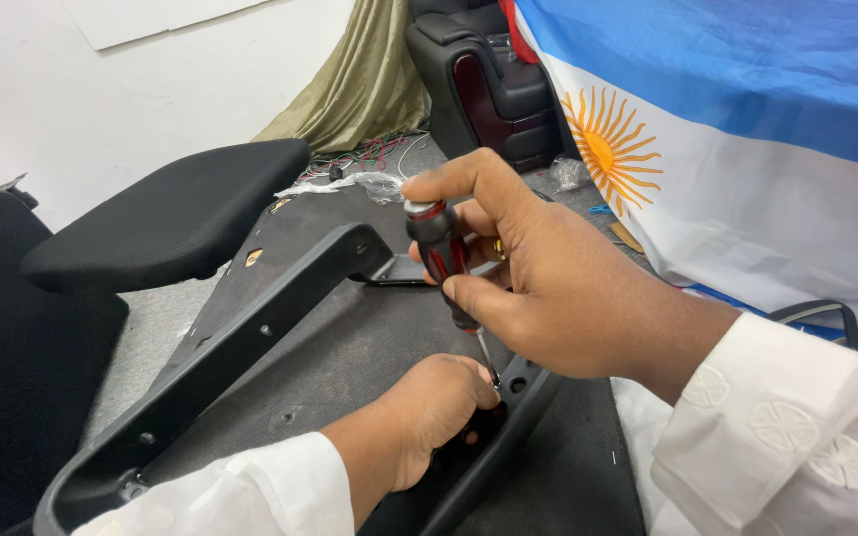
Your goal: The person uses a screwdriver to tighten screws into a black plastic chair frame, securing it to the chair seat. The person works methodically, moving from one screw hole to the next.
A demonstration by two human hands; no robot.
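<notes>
Right hand (538,298) grip: closed around a screwdriver (441,256) with a red-and-black handle, thumb and forefinger pinching near the cap, shaft angled down and slightly right. Left hand (429,407) grip: fingers curled shut at the screwdriver's tip, pressed against the black plastic armrest bracket (250,337); whether they pinch a screw cannot be told, the fingertips hide it. Head view, the only one: the bracket lies across the dark underside of an upturned chair seat (369,347), one end near the lower left corner, the other curving under both hands. The tip meets the bracket's right end just beside a round hole (518,383). A padded armrest top (171,218) sits to the left, well apart from the hands. A blue-and-white cloth with a yellow sun (727,129) hangs at right; loose wires (369,154) lie on the floor behind. Risks, as judged: the shaft is tilted, so the tip may cam out and jab the left fingers, which sit right against it. The bracket looks unfastened at the far end and could shift under pressure, misaligning the hole. A dropped screw would be hard to spot on the dark fabric.
</notes>
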